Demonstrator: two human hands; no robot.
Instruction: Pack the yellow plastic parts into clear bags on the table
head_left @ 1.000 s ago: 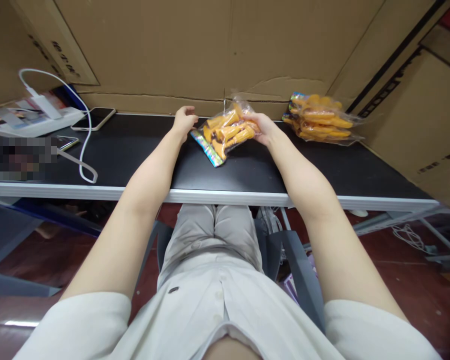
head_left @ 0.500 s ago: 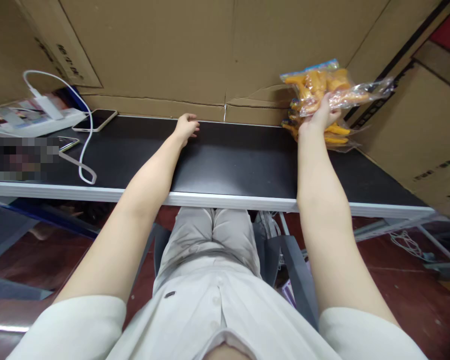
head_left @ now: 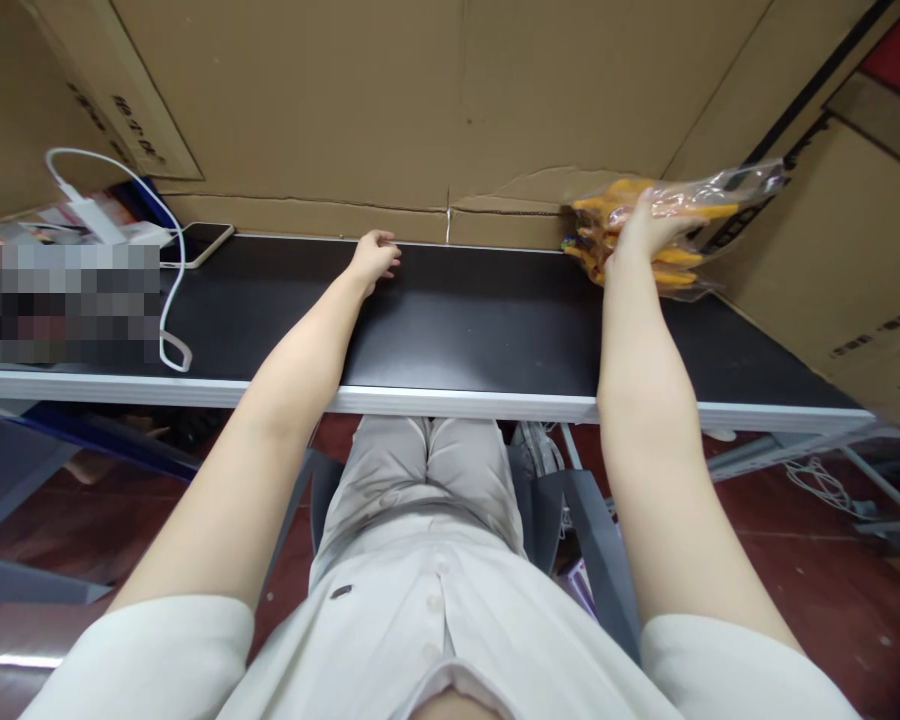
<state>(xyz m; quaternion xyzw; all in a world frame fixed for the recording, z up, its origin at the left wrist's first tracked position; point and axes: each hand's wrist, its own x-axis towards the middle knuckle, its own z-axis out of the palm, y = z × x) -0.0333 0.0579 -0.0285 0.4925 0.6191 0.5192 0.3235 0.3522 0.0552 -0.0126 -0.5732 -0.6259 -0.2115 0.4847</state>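
Note:
My right hand (head_left: 639,235) is closed on a clear plastic bag of orange-yellow pieces (head_left: 709,212), the upper one of a stack at the right back of the black table. What the pieces are I cannot make out. Another bag with similar orange pieces (head_left: 671,275) lies beneath it. The palm hides part of both bags. My left hand (head_left: 375,258) is over the back middle of the table, fingers loosely bent and apart, with nothing in it.
Cardboard walls (head_left: 330,110) border the black table (head_left: 457,320) behind and on the right. At left are a phone (head_left: 208,240), a looped white cable (head_left: 166,300) and a white plug (head_left: 97,215). A blurred patch covers the left end. Chair armrests flank my legs.
My right hand has brought the upper bag down onto the stack, and it now lies flatter. My left hand has hardly moved. The blurred patch at left has grown.

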